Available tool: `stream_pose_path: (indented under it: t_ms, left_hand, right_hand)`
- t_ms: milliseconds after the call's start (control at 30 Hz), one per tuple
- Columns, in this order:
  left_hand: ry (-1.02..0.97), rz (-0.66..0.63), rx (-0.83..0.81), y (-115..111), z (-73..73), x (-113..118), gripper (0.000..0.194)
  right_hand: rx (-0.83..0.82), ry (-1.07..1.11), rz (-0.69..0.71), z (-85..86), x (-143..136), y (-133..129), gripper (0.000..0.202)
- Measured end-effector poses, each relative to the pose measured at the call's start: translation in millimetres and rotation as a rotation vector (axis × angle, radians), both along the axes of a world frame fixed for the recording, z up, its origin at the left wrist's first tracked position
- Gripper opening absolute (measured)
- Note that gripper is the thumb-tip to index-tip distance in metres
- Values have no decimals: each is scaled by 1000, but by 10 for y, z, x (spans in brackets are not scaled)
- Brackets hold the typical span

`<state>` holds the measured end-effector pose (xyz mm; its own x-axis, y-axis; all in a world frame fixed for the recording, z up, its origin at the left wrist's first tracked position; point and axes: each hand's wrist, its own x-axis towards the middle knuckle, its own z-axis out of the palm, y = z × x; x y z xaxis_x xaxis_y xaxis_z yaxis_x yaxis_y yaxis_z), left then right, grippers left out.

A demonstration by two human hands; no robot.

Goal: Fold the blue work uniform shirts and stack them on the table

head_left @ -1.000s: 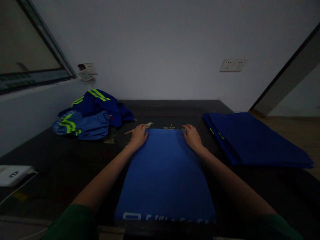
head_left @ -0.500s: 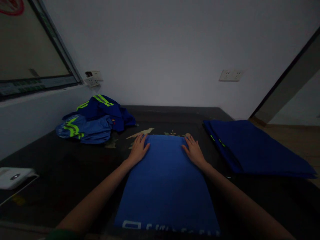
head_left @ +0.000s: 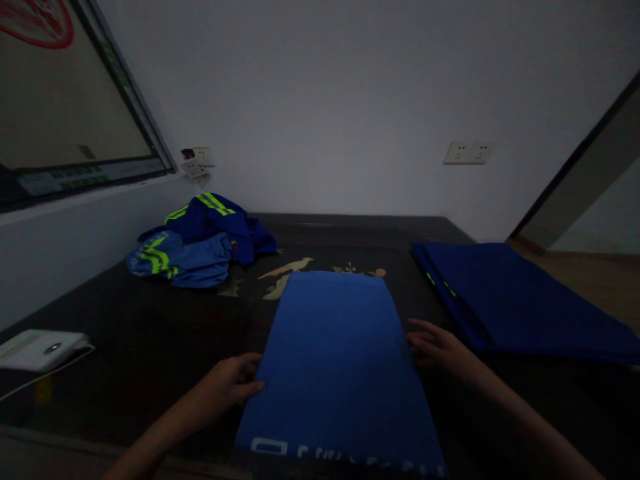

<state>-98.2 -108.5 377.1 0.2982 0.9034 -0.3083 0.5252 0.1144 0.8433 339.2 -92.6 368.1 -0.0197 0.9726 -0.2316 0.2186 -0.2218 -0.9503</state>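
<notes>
A folded blue garment [head_left: 340, 353], with pale printed marks along its near edge, lies flat on the dark table in front of me. At its left edge is my left hand [head_left: 237, 380], thumb and fingers apart, with the thumb tip touching the cloth. My right hand [head_left: 437, 347] is beside the right edge. Its fingers are spread and their tips reach the cloth's side; whether any slip beneath cannot be made out.
Crumpled blue clothes [head_left: 200, 240] with yellow-green stripes lie at the back left. A folded dark blue garment [head_left: 520, 300] lies on the right. A white device [head_left: 45, 350] with a cable sits at the left. The dark table [head_left: 330, 233] meets a wall with sockets [head_left: 467, 153].
Both hands have left the far corners of the folded garment and moved back toward me, to its left and right sides. The view has shifted slightly.
</notes>
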Motion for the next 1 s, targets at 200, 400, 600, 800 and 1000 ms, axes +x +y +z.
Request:
stream_pose_path:
  t_ms: [200,400,600,800,1000]
  left_hand:
    - [-414,177,-363,17,-21,126,57]
    - [-531,542,-443,-134,-46,426,62]
    - [-564,539,-351,-103,-54,520,86]
    - [-604,436,-220,29,265,844,100]
    - [-566,286,-103,353,734,1601,98]
  right_hand:
    - [-85,150,-63,7,-166,114,58]
    - [36,89,-4,-81,-340,113,49]
    - [268,-44,-15,-44,-497,58,62]
    - [332,-75,-41,323,-404,197,70]
    - [444,-191,-71,977,158,387,75]
